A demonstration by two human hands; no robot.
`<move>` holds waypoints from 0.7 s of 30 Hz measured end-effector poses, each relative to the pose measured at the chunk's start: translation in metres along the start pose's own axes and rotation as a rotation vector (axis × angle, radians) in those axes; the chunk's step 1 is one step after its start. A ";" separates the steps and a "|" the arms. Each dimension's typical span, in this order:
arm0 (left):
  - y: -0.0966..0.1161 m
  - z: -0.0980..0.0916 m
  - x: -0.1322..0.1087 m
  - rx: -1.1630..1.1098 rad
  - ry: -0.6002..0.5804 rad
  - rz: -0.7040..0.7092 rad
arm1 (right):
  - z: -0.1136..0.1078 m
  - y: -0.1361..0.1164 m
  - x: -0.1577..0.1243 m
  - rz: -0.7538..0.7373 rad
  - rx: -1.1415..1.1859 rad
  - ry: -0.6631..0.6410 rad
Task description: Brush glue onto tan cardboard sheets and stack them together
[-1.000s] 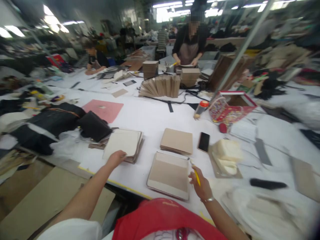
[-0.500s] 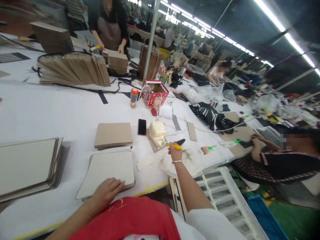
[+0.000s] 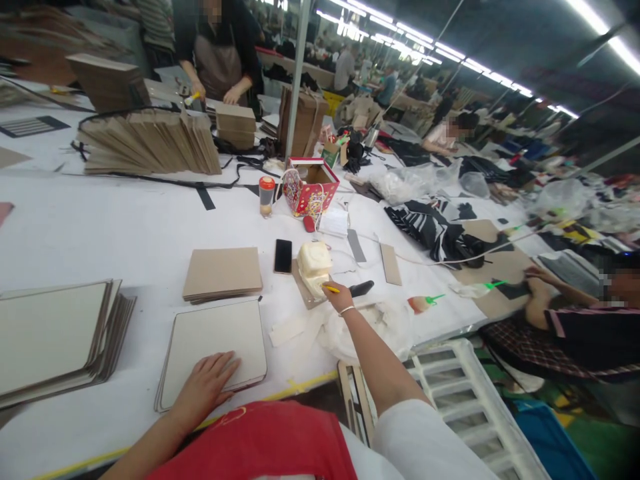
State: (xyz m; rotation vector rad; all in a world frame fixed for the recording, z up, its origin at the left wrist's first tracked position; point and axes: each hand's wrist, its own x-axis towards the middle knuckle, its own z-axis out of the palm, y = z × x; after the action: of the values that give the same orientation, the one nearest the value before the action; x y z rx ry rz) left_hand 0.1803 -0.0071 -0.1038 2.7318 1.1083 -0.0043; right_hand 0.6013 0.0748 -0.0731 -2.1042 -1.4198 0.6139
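No lettering or number can be read. Nearer the wearer than the red box [image 3: 316,197], the red apron [image 3: 270,443] bears 1 yellow mark [image 3: 233,419], illegible; the box's colourful print [image 3: 295,192] is too small to make out.

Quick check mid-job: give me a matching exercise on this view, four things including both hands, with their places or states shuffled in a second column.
Things:
1. left hand
2. right hand
3. phone
4. red-lidded bottle

Places or states:
A. lying between the tan boards and the cream-coloured container
B. gripping a yellow-handled tool
C. standing upright beside the patterned red box
D. resting on the pale board

Pairs: 1-D, 2-B, 3-A, 4-C
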 end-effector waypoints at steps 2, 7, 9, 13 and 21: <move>0.000 0.000 0.001 -0.001 -0.016 -0.001 | -0.003 0.004 -0.008 -0.107 -0.055 -0.040; 0.000 -0.004 0.002 -0.009 -0.036 0.019 | -0.018 0.002 -0.032 -0.214 -0.100 -0.088; 0.001 -0.008 0.003 -0.006 -0.063 0.010 | -0.022 -0.003 -0.038 -0.190 -0.020 -0.067; 0.006 -0.020 0.006 -0.020 -0.133 -0.005 | -0.013 -0.010 -0.035 0.113 0.358 0.114; -0.021 -0.042 0.021 -0.134 0.004 -0.041 | 0.006 0.000 -0.028 0.521 0.565 0.367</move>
State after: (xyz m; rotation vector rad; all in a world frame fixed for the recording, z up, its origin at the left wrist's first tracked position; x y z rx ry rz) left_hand 0.1777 0.0299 -0.0676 2.5916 1.1232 0.0679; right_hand 0.5885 0.0499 -0.0753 -1.9679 -0.4199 0.6759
